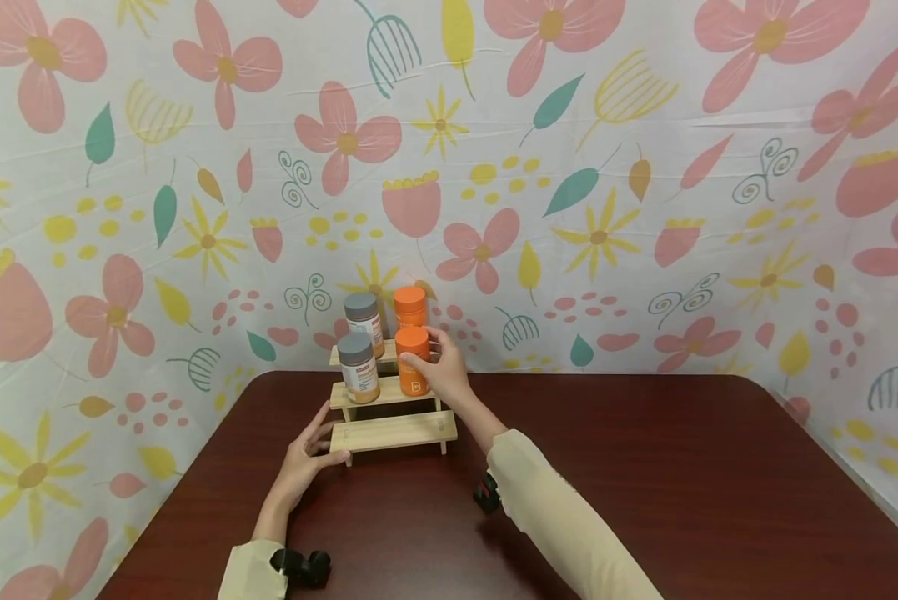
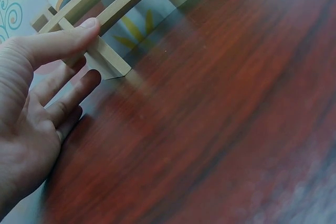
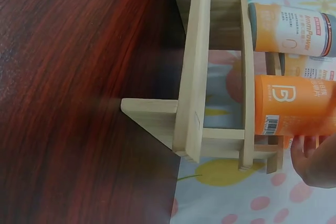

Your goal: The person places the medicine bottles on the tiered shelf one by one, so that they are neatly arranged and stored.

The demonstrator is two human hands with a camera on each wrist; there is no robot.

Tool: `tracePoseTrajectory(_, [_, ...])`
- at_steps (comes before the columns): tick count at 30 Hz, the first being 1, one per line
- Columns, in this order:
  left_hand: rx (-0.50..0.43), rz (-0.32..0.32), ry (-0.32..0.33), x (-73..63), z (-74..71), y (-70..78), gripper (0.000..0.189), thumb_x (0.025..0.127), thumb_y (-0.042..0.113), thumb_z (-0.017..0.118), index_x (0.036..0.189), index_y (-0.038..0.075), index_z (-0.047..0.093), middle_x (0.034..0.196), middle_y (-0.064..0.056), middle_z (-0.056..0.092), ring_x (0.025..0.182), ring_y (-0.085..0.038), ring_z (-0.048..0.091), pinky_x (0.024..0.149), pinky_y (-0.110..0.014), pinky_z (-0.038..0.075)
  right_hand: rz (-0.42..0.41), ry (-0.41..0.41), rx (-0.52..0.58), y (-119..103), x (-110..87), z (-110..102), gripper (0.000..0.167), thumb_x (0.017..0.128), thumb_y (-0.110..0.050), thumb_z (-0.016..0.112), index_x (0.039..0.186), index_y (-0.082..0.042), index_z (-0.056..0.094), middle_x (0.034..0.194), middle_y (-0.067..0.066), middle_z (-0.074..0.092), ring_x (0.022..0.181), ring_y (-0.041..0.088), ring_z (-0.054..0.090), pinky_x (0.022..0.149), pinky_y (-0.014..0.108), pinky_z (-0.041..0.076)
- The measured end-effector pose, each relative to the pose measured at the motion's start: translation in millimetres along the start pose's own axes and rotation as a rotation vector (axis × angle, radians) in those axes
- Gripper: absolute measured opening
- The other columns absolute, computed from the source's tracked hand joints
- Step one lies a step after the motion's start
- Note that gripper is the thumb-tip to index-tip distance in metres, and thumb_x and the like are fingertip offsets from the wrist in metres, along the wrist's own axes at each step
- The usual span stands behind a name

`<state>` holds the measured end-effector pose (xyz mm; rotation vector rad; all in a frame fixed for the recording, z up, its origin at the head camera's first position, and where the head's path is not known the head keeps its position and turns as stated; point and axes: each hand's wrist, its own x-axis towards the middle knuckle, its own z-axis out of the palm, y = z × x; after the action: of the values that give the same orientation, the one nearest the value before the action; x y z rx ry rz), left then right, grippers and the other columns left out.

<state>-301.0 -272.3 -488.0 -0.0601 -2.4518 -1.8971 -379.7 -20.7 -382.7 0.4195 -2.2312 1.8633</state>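
A three-step wooden stand [image 1: 393, 432] sits on the table, its lowest step bare. My left hand [image 1: 302, 458] holds the stand's left end, thumb against the bottom step and the other fingers around behind it. On the middle step, my right hand [image 1: 449, 371] grips an orange pill bottle [image 1: 414, 379] from its right side, thumb at the front. The bottle's base is right at the step in the right wrist view. Beside it stands a grey-lidded supplement bottle [image 1: 361, 377]. Behind, on the top step, are another grey-lidded bottle [image 1: 363, 315] and another orange bottle [image 1: 410, 300], partly hidden.
The stand is on the far left part of a dark red-brown table [image 1: 644, 475]. Right behind the table's back edge hangs a flower-patterned cloth [image 1: 539, 275]. A black wrist camera [image 1: 302, 568] is strapped to the left sleeve.
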Motion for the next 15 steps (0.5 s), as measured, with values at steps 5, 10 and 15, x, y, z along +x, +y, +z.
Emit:
tracePoseTrajectory(5, [-0.021, -0.003, -0.001, -0.5, 2.0, -0.6, 0.093, 0.085, 0.010, 0.075, 0.156, 0.033, 0.020, 0.154, -0.018, 0.040, 0.114, -0.025, 0.056, 0.086, -0.029, 0.048, 0.015, -0.003, 0.013, 3.6, -3.1, 0.3, 0.060, 0.089, -0.020, 0.072, 0.141, -0.004, 0.047, 0.131, 0.019, 0.057, 0.116, 0.035, 0.059, 0.097, 0.046, 0.049])
tracePoseTrajectory(10, [-0.022, -0.001, -0.008, -0.6, 2.3, 0.3, 0.093, 0.085, 0.010, 0.074, 0.157, 0.031, 0.019, 0.154, -0.018, 0.039, 0.115, -0.027, 0.055, 0.085, -0.028, 0.048, 0.000, -0.038, -0.011, 11.3, -5.8, -2.9, 0.054, 0.091, -0.021, 0.071, 0.138, -0.006, 0.048, 0.131, 0.016, 0.057, 0.118, 0.032, 0.057, 0.098, 0.044, 0.049])
tracePoseTrajectory(15, [-0.002, 0.015, -0.008, 0.3, 0.1, -0.2, 0.093, 0.086, 0.011, 0.074, 0.158, 0.028, 0.018, 0.154, -0.019, 0.038, 0.117, -0.030, 0.055, 0.087, -0.029, 0.048, -0.016, -0.091, -0.024, 20.8, -10.1, -11.3, 0.055, 0.092, -0.020, 0.068, 0.141, -0.006, 0.046, 0.130, 0.018, 0.058, 0.119, 0.032, 0.056, 0.098, 0.045, 0.048])
